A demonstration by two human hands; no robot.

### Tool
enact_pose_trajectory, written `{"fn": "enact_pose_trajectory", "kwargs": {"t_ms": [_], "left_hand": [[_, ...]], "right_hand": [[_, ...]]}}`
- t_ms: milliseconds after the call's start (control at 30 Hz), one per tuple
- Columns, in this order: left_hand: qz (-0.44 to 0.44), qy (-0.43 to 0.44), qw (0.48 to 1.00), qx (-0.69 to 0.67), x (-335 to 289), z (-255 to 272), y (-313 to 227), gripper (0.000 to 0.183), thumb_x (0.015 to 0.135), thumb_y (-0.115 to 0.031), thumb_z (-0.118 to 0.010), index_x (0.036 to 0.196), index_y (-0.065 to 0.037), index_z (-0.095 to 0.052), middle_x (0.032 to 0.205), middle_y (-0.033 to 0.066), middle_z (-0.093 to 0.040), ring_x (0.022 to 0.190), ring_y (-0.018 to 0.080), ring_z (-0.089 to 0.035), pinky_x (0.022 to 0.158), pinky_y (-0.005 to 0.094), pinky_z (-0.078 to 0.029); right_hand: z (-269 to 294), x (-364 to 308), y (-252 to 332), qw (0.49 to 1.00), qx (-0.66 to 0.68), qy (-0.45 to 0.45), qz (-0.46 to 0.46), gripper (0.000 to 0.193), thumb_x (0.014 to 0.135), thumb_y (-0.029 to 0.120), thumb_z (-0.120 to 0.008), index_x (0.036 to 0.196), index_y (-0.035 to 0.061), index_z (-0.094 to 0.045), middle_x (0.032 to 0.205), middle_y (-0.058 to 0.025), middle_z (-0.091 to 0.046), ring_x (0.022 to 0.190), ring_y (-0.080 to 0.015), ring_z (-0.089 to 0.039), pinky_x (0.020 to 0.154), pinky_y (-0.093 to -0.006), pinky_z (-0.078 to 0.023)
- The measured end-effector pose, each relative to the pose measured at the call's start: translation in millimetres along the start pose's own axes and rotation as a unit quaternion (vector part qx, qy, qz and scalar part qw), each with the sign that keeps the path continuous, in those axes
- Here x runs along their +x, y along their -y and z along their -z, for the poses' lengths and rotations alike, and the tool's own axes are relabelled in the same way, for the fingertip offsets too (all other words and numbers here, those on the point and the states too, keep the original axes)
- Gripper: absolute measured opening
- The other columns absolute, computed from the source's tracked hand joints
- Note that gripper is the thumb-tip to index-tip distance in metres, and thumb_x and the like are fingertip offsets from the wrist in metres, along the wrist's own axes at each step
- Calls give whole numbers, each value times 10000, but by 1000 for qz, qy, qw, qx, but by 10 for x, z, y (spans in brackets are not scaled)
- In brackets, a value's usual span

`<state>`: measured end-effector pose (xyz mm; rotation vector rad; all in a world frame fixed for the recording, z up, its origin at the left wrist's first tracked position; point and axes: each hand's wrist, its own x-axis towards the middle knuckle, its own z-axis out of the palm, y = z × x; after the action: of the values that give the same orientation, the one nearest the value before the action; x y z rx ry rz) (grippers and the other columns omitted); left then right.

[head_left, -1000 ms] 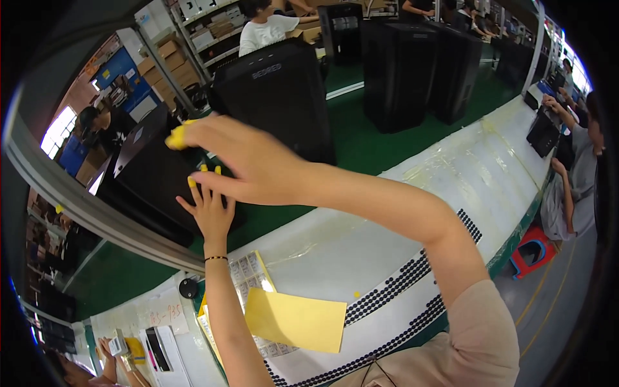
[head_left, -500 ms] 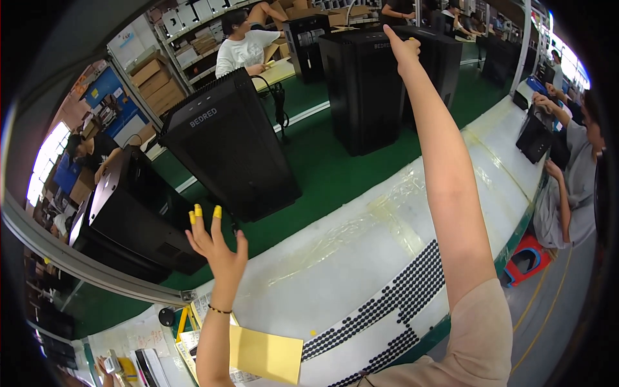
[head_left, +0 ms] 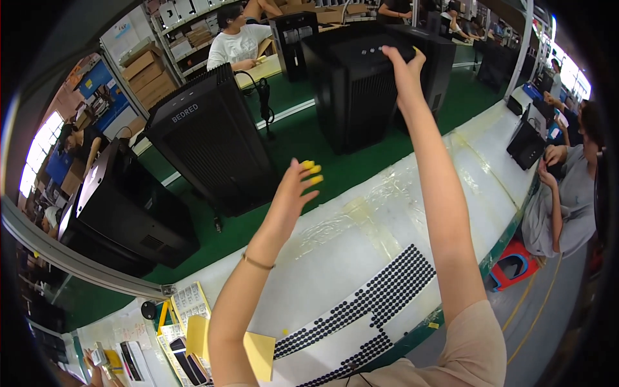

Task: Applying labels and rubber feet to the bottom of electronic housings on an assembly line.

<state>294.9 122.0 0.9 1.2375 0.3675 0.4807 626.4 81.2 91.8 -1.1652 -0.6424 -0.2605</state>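
Gap between 2 cases, cable apparently behind

Right hand: thumb and a finger spread, at the top edge of a black tower case
Left hand: in the air, fingers loosely spread, with yellow finger covers
Green surface: bears several black cases
Tabletop: white, with rows of black dots and a yellow sheet by the left forearm
Co-worker in grey: at right, near a red stool
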Motion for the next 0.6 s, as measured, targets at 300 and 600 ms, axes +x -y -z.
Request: {"fn": "enact_pose_trajectory", "kwargs": {"t_ms": [300, 600], "left_hand": [[81, 16, 939, -334, 668, -569, 616, 847, 896, -678, -382, 1408, -4, -354, 1410, 157, -430, 1265, 305, -459, 1080, 476, -348], [41, -145, 945, -289, -34, -535, 1226, 433, 1010, -337, -364, 1338, -88, -501, 1335, 81, -542, 1175, 245, -545, 1006, 363, -448]], "right_hand": [[744, -1668, 821, 980, 177, 66, -57, 609, 932, 257, -583, 1438, 107, -277, 1402, -108, -381, 1283, -197, -380, 1068, -312, -301], [1587, -2781, 851, 966, 206, 63, -143, 695, 997, 514, -311, 1496, 52, -172, 1507, -131, -275, 1407, -234, -234, 1154, -364, -166]]}}
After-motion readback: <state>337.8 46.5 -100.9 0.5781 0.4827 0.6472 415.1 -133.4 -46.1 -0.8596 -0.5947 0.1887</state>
